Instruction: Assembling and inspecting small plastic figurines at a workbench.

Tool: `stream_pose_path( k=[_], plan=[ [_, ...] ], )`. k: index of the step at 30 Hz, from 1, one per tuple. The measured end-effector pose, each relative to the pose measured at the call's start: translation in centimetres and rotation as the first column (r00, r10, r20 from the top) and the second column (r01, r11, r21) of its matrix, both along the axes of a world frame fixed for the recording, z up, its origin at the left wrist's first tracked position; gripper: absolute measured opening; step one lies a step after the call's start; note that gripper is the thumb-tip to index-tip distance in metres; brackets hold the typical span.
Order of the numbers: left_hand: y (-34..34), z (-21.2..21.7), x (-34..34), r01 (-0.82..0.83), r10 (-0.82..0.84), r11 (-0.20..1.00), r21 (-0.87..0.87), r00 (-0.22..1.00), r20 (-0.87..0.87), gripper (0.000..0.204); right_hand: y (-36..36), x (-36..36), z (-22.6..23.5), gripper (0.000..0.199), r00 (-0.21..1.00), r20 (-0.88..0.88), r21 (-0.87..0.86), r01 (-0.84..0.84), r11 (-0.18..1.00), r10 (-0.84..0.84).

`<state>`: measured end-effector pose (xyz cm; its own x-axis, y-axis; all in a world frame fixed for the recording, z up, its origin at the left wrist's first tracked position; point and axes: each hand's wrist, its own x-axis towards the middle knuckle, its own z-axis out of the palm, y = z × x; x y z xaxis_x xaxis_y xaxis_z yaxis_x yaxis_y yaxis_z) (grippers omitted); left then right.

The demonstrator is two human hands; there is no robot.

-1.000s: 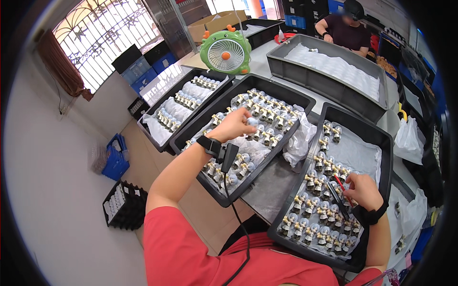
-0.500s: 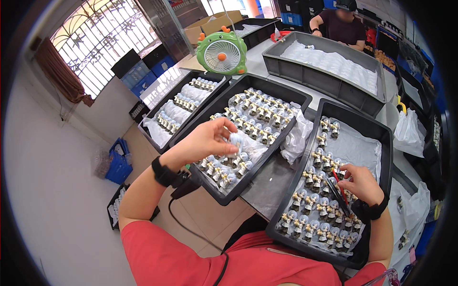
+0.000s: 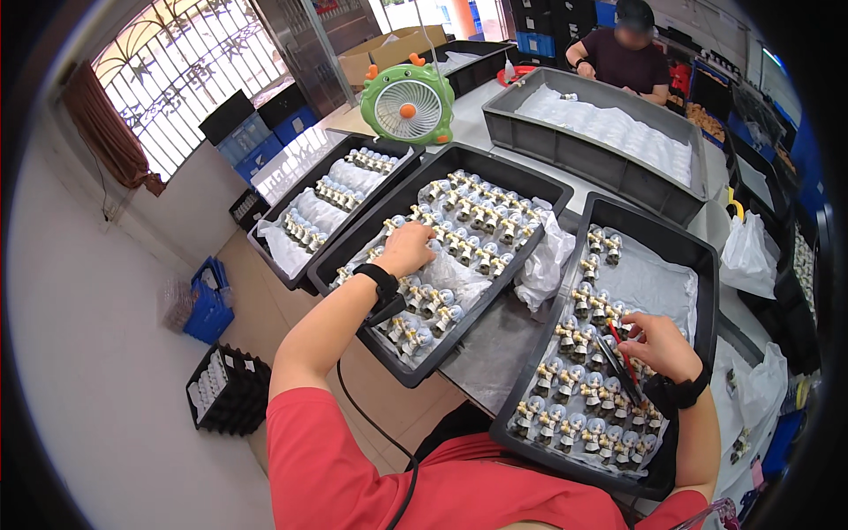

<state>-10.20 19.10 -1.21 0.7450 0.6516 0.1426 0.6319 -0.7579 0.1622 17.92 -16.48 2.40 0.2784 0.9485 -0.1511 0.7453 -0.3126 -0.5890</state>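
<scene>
My left hand point(image 3: 408, 250) reaches down into the middle black tray point(image 3: 415, 375), over the rows of small figurines point(image 3: 481, 212) with pale blue hair and white-and-gold clothes. Its fingers are curled together, and the hand hides whatever is between them. Over the right black tray point(image 3: 707, 291), my right hand point(image 3: 664, 346) is closed on a slender red-and-black tool point(image 3: 622, 364) that slants across the figurines. I cannot tell its exact kind. More figurines point(image 3: 565, 380) stand in rows there on white sheeting, beneath and around the tool.
A third black tray point(image 3: 296, 190) of figurines stands to the left. Behind are a green fan point(image 3: 407, 110) and a grey bin point(image 3: 601, 141) lined with white wrap. Crumpled plastic point(image 3: 543, 256) lies between two trays. Across the table sits another person point(image 3: 623, 57). A cable point(image 3: 371, 428) hangs by my left arm.
My left hand, raised with a figurine in its fingers half a second ago, has lowered into the middle tray. My right hand keeps the tool at nearly the same spot.
</scene>
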Motion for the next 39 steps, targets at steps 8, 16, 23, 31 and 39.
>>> stream_pose_path(
  k=[8,16,23,31,39],
  plan=[
    [0.2,-0.8,-0.2,-0.03,0.031,0.996,-0.08,0.999,0.018,0.035,0.1,0.3,-0.6,0.039,1.0,-0.005,0.007,0.008,1.0,-0.008],
    [0.7,-0.8,-0.6,0.01,-0.006,0.998,-0.064,0.998,0.062,0.044,0.5,2.0,-0.7,0.024,0.988,-0.016,0.319,0.149,0.936,-0.152],
    [-11.8,10.7,2.9,0.42,-0.047,0.455,-0.785,0.892,0.45,0.039,0.7,3.4,-3.2,0.029,0.971,0.048,0.334,0.204,0.92,-0.232],
    [-20.3,9.4,6.3,0.455,0.007,-0.258,-0.852,0.883,0.469,0.035,1.6,2.8,-5.1,0.051,0.925,0.367,-0.042,0.127,0.991,-0.103],
    [-21.0,2.5,9.5,0.4,0.145,-0.243,-0.884,0.916,0.375,0.027,1.9,3.6,-3.5,0.052,0.931,0.36,-0.004,0.066,0.998,-0.061]
  ],
)
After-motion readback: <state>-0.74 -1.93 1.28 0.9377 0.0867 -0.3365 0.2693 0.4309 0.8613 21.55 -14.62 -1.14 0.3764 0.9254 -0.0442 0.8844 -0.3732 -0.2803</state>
